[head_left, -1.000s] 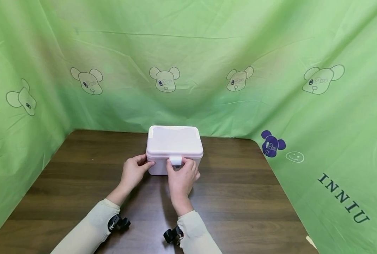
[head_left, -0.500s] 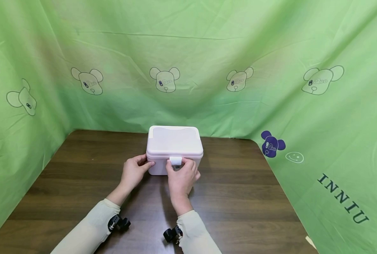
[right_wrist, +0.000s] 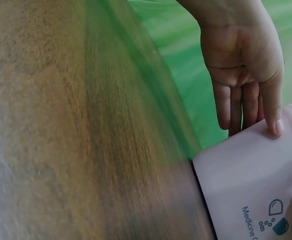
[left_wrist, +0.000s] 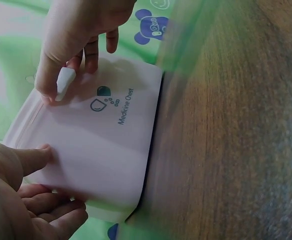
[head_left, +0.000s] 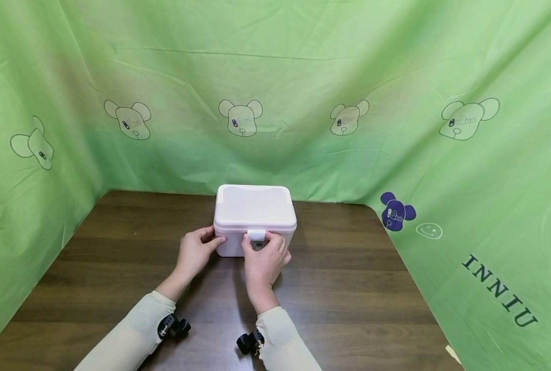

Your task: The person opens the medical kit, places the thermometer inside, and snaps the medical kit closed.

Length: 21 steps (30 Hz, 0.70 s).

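A pale pink medicine chest [head_left: 255, 207] stands on the table with its lid down and a white latch [head_left: 256, 235] at the front. In the left wrist view the latch [left_wrist: 65, 83] sticks out from the front wall, beside a capsule print and the words "Medicine Chest". My left hand [head_left: 195, 252] grips the chest's left front corner, thumb on the front wall, fingers round the side, as the right wrist view also shows of the left hand [right_wrist: 246, 65]. My right hand [head_left: 265, 260] pinches the latch between thumb and forefinger; its other fingers curl below.
The brown wooden table [head_left: 349, 278] extends on both sides of the chest. Behind it and along the sides hangs a green printed curtain [head_left: 294, 62]. Each sleeved forearm carries a small black camera, such as the right wrist camera [head_left: 249, 341].
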Available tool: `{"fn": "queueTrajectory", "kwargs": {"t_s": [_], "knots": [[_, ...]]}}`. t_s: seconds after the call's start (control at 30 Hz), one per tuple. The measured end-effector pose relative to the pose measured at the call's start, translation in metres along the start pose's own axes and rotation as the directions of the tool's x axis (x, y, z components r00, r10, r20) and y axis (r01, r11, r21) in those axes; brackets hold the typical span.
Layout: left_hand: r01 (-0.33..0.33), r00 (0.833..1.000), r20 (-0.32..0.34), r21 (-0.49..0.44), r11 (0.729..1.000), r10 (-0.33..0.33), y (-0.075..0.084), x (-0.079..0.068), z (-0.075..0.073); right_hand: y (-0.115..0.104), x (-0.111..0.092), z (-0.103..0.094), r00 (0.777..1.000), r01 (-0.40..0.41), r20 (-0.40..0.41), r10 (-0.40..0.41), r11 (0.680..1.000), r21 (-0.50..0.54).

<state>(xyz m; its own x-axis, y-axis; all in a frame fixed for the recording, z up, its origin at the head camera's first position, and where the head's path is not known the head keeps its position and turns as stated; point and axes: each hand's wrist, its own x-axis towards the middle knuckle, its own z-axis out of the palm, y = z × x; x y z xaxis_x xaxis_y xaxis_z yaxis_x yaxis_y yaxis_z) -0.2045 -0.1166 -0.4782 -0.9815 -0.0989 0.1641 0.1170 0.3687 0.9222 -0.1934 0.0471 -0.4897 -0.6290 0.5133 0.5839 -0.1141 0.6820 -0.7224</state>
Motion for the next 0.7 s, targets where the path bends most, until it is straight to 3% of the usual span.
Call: {"fn": "queueTrajectory", "kwargs": {"t_s": [0.4,0.7], "knots": [[-0.006,1.0,-0.001,-0.004,1.0,0.006,-0.001,0.001,-0.001,-0.001,-0.001,0.001,1.0,-0.017,-0.005,0.017,1.0,0.007],[-0.01,1.0,0.009,-0.015,1.0,0.01,-0.003,0.002,0.0,-0.004,0.0,-0.009,0.993,-0.08,0.088,0.077,0.996,0.037]]}}
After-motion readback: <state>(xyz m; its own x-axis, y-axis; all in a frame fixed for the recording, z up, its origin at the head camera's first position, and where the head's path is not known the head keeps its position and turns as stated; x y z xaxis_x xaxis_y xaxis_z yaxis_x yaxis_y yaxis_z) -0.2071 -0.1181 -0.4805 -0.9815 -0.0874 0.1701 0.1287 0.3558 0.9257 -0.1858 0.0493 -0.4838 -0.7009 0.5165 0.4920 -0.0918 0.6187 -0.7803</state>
